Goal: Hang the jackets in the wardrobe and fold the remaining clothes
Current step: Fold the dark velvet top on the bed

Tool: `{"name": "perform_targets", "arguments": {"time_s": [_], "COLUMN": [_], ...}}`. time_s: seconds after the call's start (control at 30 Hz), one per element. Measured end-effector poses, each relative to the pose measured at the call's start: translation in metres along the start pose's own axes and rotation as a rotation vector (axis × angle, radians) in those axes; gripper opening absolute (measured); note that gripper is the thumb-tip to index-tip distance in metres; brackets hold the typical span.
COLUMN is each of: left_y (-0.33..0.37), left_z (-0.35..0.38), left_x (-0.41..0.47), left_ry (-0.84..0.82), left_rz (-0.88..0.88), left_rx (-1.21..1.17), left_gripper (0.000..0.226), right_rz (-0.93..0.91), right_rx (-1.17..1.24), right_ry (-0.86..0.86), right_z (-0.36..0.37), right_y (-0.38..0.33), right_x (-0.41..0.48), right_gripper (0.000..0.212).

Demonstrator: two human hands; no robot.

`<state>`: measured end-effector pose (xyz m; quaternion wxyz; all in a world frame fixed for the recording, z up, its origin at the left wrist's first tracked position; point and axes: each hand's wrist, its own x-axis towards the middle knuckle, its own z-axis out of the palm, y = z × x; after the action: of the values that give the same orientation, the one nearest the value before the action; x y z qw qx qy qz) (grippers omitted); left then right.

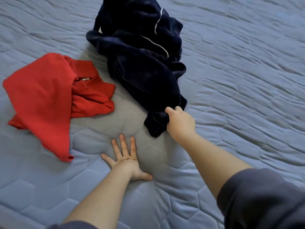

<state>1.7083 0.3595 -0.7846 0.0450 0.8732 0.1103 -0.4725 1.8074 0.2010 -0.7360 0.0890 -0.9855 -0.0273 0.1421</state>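
Quilted blue bed [247, 96] with two loose garments, both unfolded.
One crumpled red collared shirt [41, 100] lies left; left hand [127, 162], fingers spread, presses the bed; one heaped navy plush garment [142, 63] with white piping lies centre, its near end gripped by the curled fingers of the right hand [179, 123]. Dragged by one end, it may twist or slip free.

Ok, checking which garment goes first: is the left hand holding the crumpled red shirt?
No, the left hand presses flat on the blue quilted bedspread, fingers straight, apart from the crumpled red shirt.
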Motion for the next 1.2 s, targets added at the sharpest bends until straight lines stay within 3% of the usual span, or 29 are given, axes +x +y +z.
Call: {"name": "perform_targets", "arguments": {"time_s": [0.13,0.27,0.37,0.43,0.53,0.6,0.7,0.77,0.87,1.07,1.2], "left_y": [0.003,0.009,0.017,0.029,0.061,0.086,0.114,0.124,0.136,0.16,0.15], "left_z": [-0.007,-0.013,-0.017,-0.02,-0.021,-0.02,-0.011,0.005,0.042,0.071,0.04], "left_x": [-0.018,-0.051,-0.082,-0.103,-0.126,-0.137,-0.152,-0.163,-0.183,-0.203,-0.194], "left_ry": [0.025,0.166,0.388,0.583,0.829,0.802,0.654,0.513,0.354,0.623,0.732], "left_rz": [0.005,0.024,0.092,0.16,0.298,0.345,0.275,0.244,0.411,0.504,0.28], "left_rx": [0.034,0.029,-0.131,-0.176,0.152,0.398,0.66,0.724,0.755,0.699,0.904], "left_gripper": [0.145,0.129,0.097,0.09,0.095,0.09,0.057,0.038,0.034,0.045,0.068], "right_rz": [-0.026,0.005,0.031,0.058,0.096,0.12,0.18,0.23,0.277,0.314,0.24], "right_rx": [-0.15,-0.174,-0.171,-0.179,-0.215,-0.247,-0.343,-0.413,-0.466,-0.482,-0.299], "right_ry": [-0.096,-0.19,-0.265,-0.315,-0.389,-0.433,-0.514,-0.571,-0.65,-0.739,-0.5], "right_z": [-0.002,-0.002,-0.006,-0.011,-0.019,-0.021,-0.025,-0.029,-0.037,-0.049,-0.048], "right_y": [0.029,0.05,0.072,0.092,0.126,0.15,0.193,0.226,0.269,0.299,0.272], "right_x": [-0.042,-0.089,-0.128,-0.155,-0.198,-0.226,-0.27,-0.304,-0.353,-0.39,-0.366], "right_gripper": [0.022,0.025,0.028,0.028,0.027,0.026,0.024,0.026,0.029,0.043,0.068]}}
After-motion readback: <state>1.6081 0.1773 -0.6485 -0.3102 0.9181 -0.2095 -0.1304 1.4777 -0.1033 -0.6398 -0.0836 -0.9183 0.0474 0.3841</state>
